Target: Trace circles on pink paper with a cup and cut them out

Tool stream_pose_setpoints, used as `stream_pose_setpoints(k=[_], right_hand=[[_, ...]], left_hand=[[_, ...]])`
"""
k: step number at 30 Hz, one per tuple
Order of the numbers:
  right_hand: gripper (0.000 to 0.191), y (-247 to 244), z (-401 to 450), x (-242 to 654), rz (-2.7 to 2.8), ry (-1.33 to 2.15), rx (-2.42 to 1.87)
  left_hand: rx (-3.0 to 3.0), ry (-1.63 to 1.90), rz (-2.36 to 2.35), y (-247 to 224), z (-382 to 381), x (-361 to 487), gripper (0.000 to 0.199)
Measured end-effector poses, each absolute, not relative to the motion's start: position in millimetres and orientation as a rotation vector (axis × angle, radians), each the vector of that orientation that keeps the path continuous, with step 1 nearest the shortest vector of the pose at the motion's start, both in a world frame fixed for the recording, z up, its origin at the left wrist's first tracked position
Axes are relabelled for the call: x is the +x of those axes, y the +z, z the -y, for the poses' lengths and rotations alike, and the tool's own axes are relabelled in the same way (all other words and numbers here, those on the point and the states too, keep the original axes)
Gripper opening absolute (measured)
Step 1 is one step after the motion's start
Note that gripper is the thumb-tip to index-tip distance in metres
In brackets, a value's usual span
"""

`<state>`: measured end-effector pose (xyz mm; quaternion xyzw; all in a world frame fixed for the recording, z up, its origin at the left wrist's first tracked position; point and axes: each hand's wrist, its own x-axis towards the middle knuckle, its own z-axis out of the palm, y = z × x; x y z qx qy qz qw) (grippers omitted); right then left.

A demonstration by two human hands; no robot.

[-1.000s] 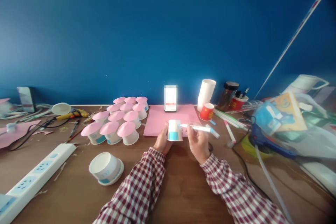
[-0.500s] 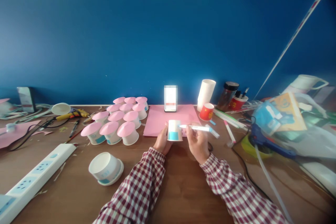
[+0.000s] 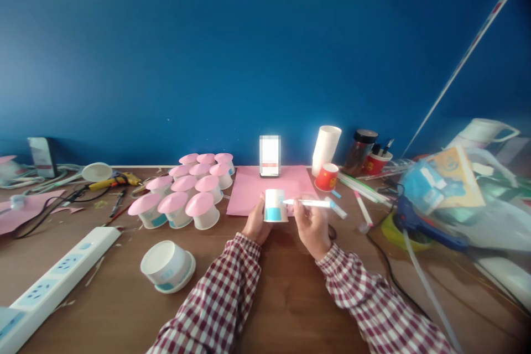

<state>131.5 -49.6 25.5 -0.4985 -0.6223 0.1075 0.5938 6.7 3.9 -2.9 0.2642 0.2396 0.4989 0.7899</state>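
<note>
Upside down in front of me is a white paper cup [image 3: 275, 199] with a blue patch low on its side. My left hand [image 3: 256, 223] grips it from the left, its fingers partly hidden behind the cup. Between the fingers of my right hand [image 3: 312, 227] is a white marker pen [image 3: 311, 203] with a light blue end. The marker's tip meets the cup's right side, where light blue marks show. Beneath and behind lies a pink sheet of paper [image 3: 244, 191]. Several upturned cups with pink cone tops [image 3: 199, 204] stand in rows to the left.
A paper cup [image 3: 164, 263] stands upside down at front left, near a white power strip [image 3: 62, 276]. A phone [image 3: 270, 155] stands on the pink sheet. Stacked white cups [image 3: 327, 146] and a red cup [image 3: 327, 177] are behind right. A blue glue gun [image 3: 431, 227] and cables lie right.
The marker's tip has shifted very slightly on the cup's side, and the blue marks there look a little fuller. The hands otherwise stay in place.
</note>
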Motion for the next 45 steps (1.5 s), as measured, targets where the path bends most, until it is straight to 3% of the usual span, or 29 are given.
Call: stream_pose_setpoints(k=[10,28,45], right_hand=[[0.016,20,51,130,1.459,0.315,-1.119],[0.019,22,46,134,1.433,0.168,-1.190],[0.020,19,45,134,1.283,0.319,-1.173]], left_hand=[[0.593,1.072,-0.510,3,1,8,0.048],[0.563,1.074,-0.499,-6,-5,6,0.050],[0.519,1.083,-0.578,1,-3,4,0.053]])
